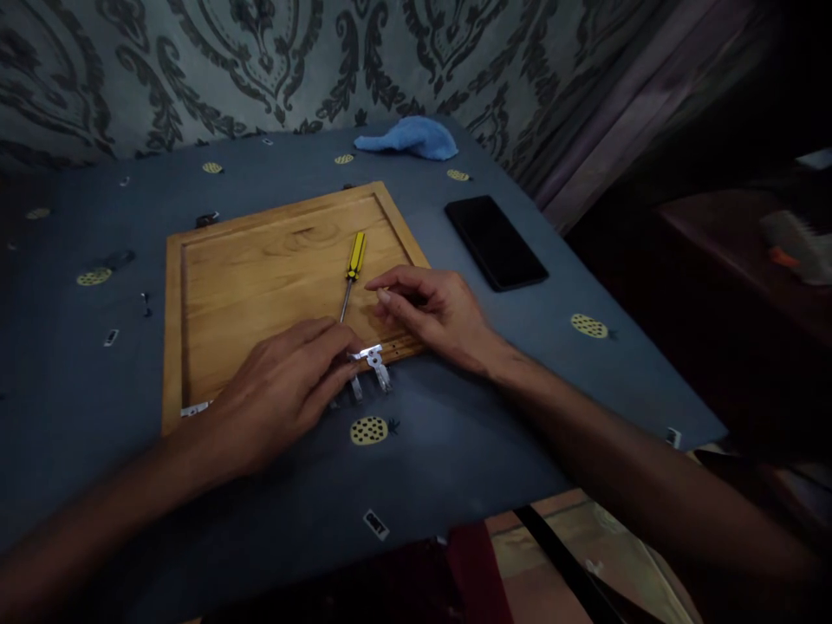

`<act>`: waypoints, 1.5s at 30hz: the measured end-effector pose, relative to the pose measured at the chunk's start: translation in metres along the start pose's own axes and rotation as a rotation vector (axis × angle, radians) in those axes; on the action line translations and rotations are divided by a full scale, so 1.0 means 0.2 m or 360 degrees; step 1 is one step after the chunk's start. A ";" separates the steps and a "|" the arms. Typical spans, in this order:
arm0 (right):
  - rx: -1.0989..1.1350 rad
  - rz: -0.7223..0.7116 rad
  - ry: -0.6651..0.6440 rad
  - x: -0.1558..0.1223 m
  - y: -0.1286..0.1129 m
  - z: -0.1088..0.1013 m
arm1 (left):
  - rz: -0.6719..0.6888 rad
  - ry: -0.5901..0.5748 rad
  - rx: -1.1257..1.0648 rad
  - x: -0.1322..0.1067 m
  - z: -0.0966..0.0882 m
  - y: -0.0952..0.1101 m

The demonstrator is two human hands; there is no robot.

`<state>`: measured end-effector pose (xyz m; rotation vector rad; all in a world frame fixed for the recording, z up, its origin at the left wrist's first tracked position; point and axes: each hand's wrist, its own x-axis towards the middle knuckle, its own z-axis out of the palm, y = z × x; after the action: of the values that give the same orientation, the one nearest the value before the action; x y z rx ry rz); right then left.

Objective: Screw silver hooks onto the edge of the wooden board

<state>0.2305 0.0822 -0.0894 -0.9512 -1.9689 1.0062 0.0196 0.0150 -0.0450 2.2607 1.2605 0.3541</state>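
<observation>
A framed wooden panel (pixel 260 286) lies flat on the table. My left hand (pixel 286 381) rests over its near edge, fingers closed on a shiny metal hinge (pixel 373 355) that sits on the frame and hangs partly over the edge. Just above the panel's near right corner is my right hand (pixel 435 314), thumb and forefinger pinched together; whatever they hold is too small to make out. Between the hands a screwdriver (pixel 354 260) with a yellow and black handle lies on the panel, its tip hidden behind my left fingers. Another metal piece (pixel 196 409) shows at the panel's near left corner.
A black phone (pixel 497 243) lies right of the panel. Farther back is a crumpled blue cloth (pixel 412 139). Dark small parts (pixel 208 219) sit along the panel's far edge. The blue pineapple-print tablecloth (pixel 455 451) covers the table, with a patterned curtain (pixel 260 61) behind.
</observation>
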 end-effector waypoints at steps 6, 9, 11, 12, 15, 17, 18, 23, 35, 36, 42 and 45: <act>-0.0571 -0.0385 0.0011 -0.18 -0.11 -0.03 | 0.0096 0.0162 0.0025 -0.09 -0.02 -0.04; -0.0561 -0.0465 -0.0050 -0.30 -0.08 -0.03 | 0.0168 0.0261 0.0063 -0.12 -0.02 -0.08; -0.0591 -0.0452 -0.0062 -0.35 -0.05 -0.02 | 0.0206 0.0287 0.0098 -0.13 -0.02 -0.09; -0.0627 -0.0444 -0.0065 -0.37 -0.03 -0.01 | 0.0212 0.0287 0.0110 -0.13 -0.02 -0.09; -0.0711 -0.0456 -0.0058 -0.39 0.00 0.00 | 0.0219 0.0293 0.0117 -0.13 -0.02 -0.09; -0.0723 -0.0481 -0.0050 -0.38 0.02 0.01 | 0.0225 0.0298 0.0142 -0.13 -0.02 -0.09; -0.0724 -0.0493 -0.0049 -0.38 0.02 0.01 | 0.0225 0.0304 0.0161 -0.13 -0.02 -0.09; -0.0789 -0.0507 -0.0072 -0.37 0.02 0.02 | 0.0223 0.0306 0.0160 -0.13 -0.01 -0.11; -0.1051 -0.0434 -0.0235 -0.34 -0.04 0.04 | 0.0232 0.0283 0.0200 -0.14 -0.01 -0.10; -0.1068 -0.0420 -0.0242 -0.34 -0.03 0.04 | 0.0235 0.0286 0.0214 -0.15 -0.02 -0.09; -0.0766 -0.0223 -0.0191 -0.39 -0.06 0.02 | 0.0309 0.0375 0.0416 -0.17 0.00 -0.03; -0.0211 0.0053 -0.0120 -0.41 -0.18 0.02 | 0.0471 0.0388 0.0491 -0.20 0.04 0.05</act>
<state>0.2566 -0.0031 -0.0819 -1.0345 -2.1104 0.9521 0.0092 -0.0249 -0.0456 2.7472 1.1593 0.5936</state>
